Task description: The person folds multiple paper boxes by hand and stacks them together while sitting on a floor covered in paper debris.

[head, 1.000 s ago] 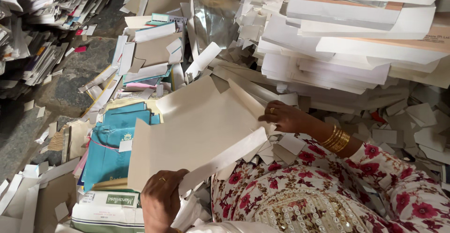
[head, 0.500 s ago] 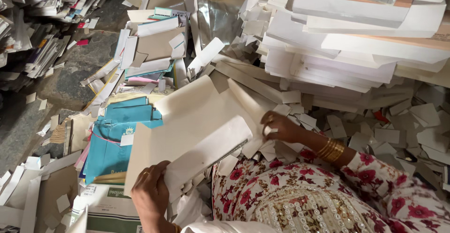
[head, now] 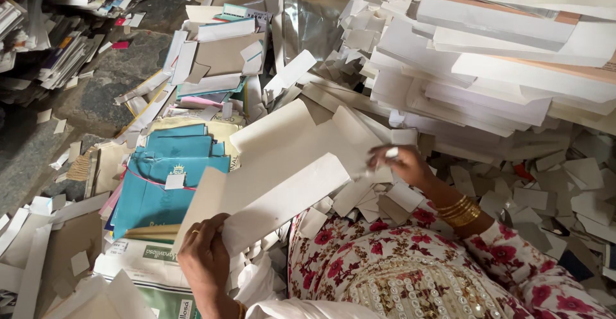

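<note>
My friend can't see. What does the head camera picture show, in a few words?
A person's left hand and right hand hold a big pale card sheet over their flowered lap, amid heaps of paper scraps. A stack of teal folders lies to the left, and piles of white card rise on the right.

Lower right of the frame, a white garment (head: 385, 261) printed with red and pink flowers covers the person, with rows of pearly beadwork stitched across its middle. The right hand (head: 401, 165) shows a stack of gold bangles (head: 459, 211) at the wrist. At bottom centre, the left hand (head: 204, 255) wears a thin ring, and a gold bangle glints at its wrist.
</note>
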